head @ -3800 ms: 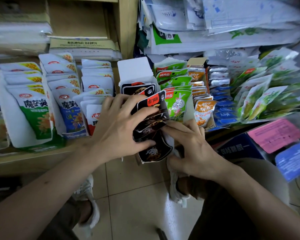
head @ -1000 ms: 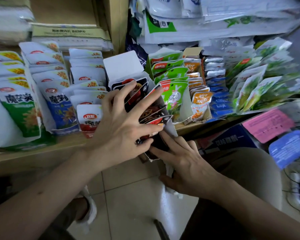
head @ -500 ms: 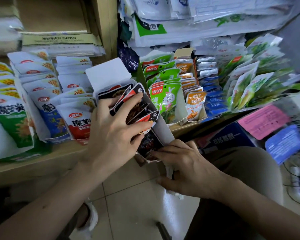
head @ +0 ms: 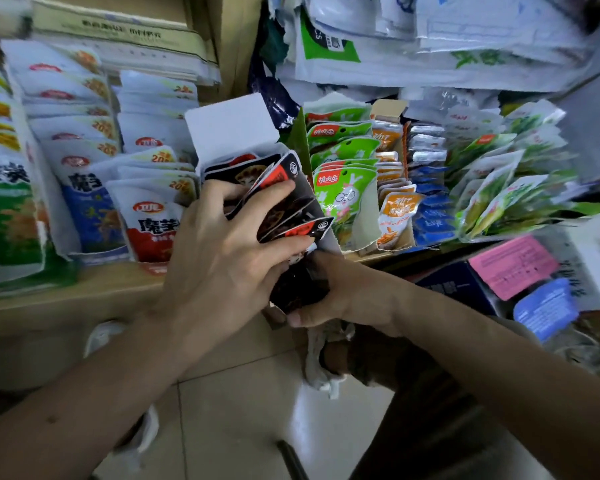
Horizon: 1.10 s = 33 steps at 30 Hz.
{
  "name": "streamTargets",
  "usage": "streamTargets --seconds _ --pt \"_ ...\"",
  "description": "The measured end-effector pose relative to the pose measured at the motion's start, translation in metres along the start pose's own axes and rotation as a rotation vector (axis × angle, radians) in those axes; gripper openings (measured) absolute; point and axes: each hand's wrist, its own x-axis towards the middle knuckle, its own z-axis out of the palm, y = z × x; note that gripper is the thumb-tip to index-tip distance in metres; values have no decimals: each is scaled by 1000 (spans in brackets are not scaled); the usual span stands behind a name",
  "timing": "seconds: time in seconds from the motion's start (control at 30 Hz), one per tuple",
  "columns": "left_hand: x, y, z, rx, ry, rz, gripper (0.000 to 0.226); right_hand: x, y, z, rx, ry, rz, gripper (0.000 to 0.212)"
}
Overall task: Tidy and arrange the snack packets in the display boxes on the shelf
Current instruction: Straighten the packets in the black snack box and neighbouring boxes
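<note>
The black packets sat fanned out in the middle of the frame, leaning forward out of a white box whose blank flap stood up behind them at the front edge of the shelf. The left hand lay over the fan, its fingers curled round the upper packets and slipped between them. The right hand gripped the lowest black packets from below, thumb underneath; I couldn't tell whether it also held the box front. Just right of the box stood green packets, then orange packets and blue packets in their own rows. To the left, white packets with red labels were stacked. A pink card lay at lower right.
</note>
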Motion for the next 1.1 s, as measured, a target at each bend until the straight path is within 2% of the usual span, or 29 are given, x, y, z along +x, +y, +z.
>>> streamTargets --seconds 0.1,0.23,0.37,0.43,0.5,0.63,0.83,0.9,0.97,1.0,1.1 --pt "-2 -4 -3 8 -15 6 22 -6 -1 3 118 -12 -56 59" --pt "-4 -6 -4 20 -42 4 24 -7 -2 3 140 -18 -106 54" --pt "-2 -6 -7 18 -50 -6 27 -2 -1 0 151 -1 -69 58" --pt "-1 -6 -7 29 -39 -4 28 0 4 3 167 42 -31 66" --pt "-1 -5 -5 35 -21 4 28 -3 9 7 165 104 -10 66" --pt "-2 -3 -2 55 64 -16 24 -13 13 14 -21 264 -47 55" --pt "-4 -3 -3 94 163 -9 13 -18 18 21 -332 384 -48 61" --pt "-4 -3 -3 104 169 -5 9 -18 11 18 -385 327 -2 49" --pt "-3 -3 -3 105 172 3 8 -12 0 10 -369 179 70 39" --pt "-3 -3 -2 101 175 8 8 -7 -6 4 -362 106 103 39" --pt "-5 -5 -2 85 184 23 9 5 -14 -5 -282 -33 135 58"
